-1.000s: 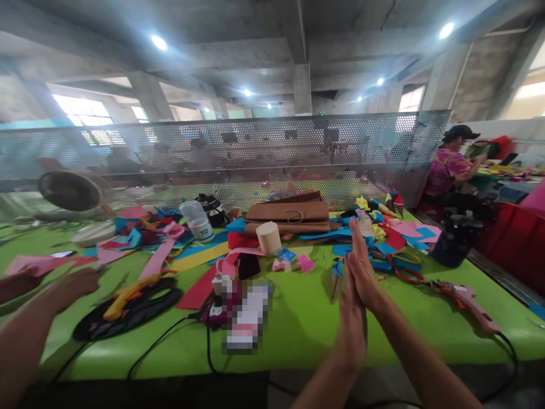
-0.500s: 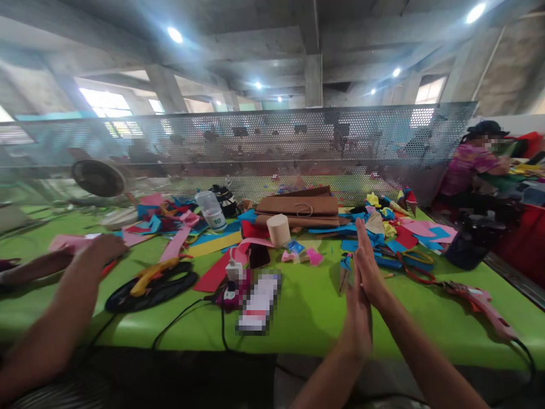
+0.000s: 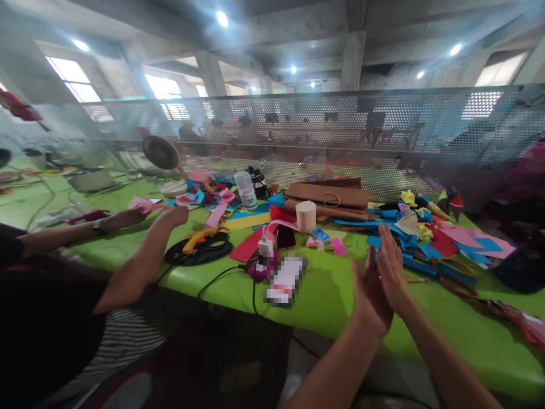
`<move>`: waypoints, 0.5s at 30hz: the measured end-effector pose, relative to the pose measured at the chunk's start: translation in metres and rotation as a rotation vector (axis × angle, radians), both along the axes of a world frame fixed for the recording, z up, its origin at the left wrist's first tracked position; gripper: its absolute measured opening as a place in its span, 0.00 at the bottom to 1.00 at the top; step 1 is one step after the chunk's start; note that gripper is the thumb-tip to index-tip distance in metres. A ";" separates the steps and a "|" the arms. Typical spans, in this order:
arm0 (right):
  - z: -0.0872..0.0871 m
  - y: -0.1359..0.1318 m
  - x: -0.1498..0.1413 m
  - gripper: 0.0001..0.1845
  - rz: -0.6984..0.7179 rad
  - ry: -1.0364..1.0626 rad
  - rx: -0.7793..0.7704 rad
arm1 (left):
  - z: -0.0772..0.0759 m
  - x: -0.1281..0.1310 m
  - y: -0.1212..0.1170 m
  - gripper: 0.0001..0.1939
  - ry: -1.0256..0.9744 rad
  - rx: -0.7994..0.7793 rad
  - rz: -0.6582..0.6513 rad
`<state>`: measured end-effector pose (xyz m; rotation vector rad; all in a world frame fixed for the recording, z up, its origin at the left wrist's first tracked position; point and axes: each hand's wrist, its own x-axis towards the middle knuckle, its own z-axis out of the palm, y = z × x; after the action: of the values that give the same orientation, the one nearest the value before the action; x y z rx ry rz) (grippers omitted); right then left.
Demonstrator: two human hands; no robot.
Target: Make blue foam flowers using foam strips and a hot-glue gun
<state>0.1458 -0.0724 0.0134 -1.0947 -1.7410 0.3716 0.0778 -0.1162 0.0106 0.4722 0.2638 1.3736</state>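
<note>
My left hand (image 3: 372, 298) and my right hand (image 3: 392, 270) meet above the front of the green table (image 3: 327, 307). Both have fingers stretched out. The palms touch near their lower edges, while the fingertips stand apart. No object shows between them, though the inner palms are partly hidden. Just beyond my right hand lie blue felt-like pieces (image 3: 419, 264) and a pencil-like stick (image 3: 416, 280). Left of my hands sit small pink scraps (image 3: 339, 246), a blue scrap (image 3: 319, 234) and a phone (image 3: 286, 279) with a blurred screen.
A co-worker's arm (image 3: 140, 261) reaches over the table at left, near a yellow glue gun (image 3: 198, 241) on a black pad. A pale roll (image 3: 306, 216), brown sheets (image 3: 327, 196) and a plastic cup (image 3: 246, 190) stand behind. A pink glue gun (image 3: 522, 321) lies at right.
My view has swung left, so the table's things sit further right and more of the co-worker shows. My fingers, earlier pressed flat together, have parted at the tips.
</note>
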 end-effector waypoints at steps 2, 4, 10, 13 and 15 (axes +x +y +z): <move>-0.005 0.003 -0.001 0.32 0.022 0.042 -0.030 | -0.001 -0.006 0.006 0.38 -0.021 -0.041 0.002; -0.011 0.005 -0.002 0.32 0.025 0.039 -0.053 | -0.002 -0.008 0.010 0.37 -0.038 -0.043 0.000; -0.004 0.031 0.002 0.35 -0.060 -0.066 -0.020 | 0.000 0.006 -0.001 0.40 -0.036 0.031 0.009; -0.004 0.023 -0.005 0.35 -0.057 -0.074 0.008 | 0.000 -0.002 0.006 0.41 -0.040 0.051 -0.012; -0.013 0.001 -0.018 0.35 0.011 -0.100 0.005 | -0.001 -0.014 0.019 0.40 -0.052 0.011 0.004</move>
<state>0.1281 -0.0715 0.0005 -1.1165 -1.8362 0.3235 0.0633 -0.0968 0.0095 0.4448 0.2148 1.3896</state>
